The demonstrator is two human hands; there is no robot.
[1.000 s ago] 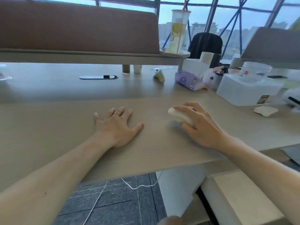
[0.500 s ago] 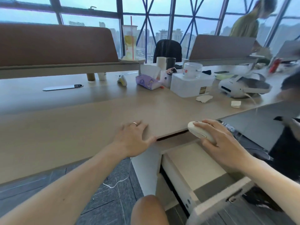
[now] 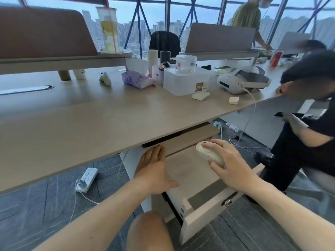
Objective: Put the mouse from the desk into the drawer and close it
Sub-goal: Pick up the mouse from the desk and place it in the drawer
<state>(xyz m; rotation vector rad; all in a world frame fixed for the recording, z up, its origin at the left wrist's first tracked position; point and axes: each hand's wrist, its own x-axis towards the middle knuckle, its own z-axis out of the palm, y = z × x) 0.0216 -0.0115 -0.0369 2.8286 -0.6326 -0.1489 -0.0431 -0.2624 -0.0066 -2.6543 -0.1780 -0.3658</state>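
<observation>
A cream-white mouse [image 3: 208,153] is gripped in my right hand [image 3: 230,165], held over the inside of the open drawer [image 3: 188,174] below the desk edge. The drawer is pulled out toward me, its pale front panel [image 3: 213,212] at the lower right; its floor looks bare. My left hand [image 3: 154,169] lies flat, fingers together, on the drawer's left side, fingertips under the wooden desk [image 3: 90,124].
A person in black [image 3: 308,113] stands close at the right of the drawer; another stands far behind. On the desk: a white storage box [image 3: 184,80], a purple tissue pack [image 3: 136,80], a white headset [image 3: 243,80]. A power strip [image 3: 87,178] and cables lie on the floor.
My right hand carried the mouse off the desk and down over the open drawer. My left hand slid from the desk top to the drawer's left side.
</observation>
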